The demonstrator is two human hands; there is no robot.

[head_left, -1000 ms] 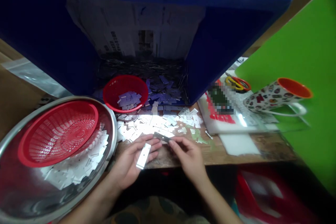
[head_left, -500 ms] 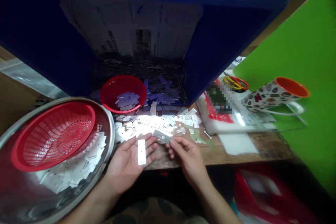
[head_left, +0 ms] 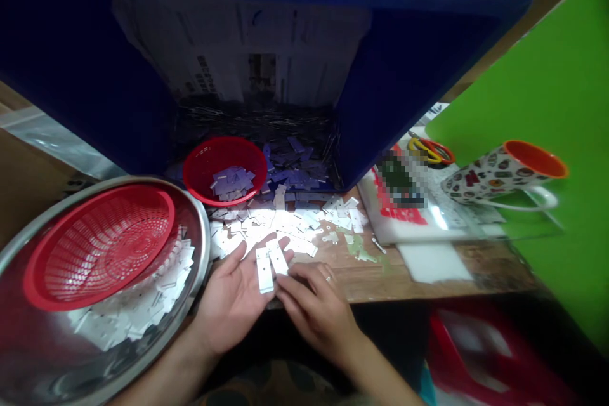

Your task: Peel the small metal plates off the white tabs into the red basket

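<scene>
Metal plates (head_left: 264,271), a pair, bright, oblong, holed, sit in front of the red bowl (head_left: 202,168): left hand (head_left: 233,304) spread wide, palm up, carrying both; right hand (head_left: 320,304) curled, pinching one at its near end.

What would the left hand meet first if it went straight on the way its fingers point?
The left hand would probably meet the loose metal plates on the wooden table first, though it might pass above; depth is unclear.
</scene>
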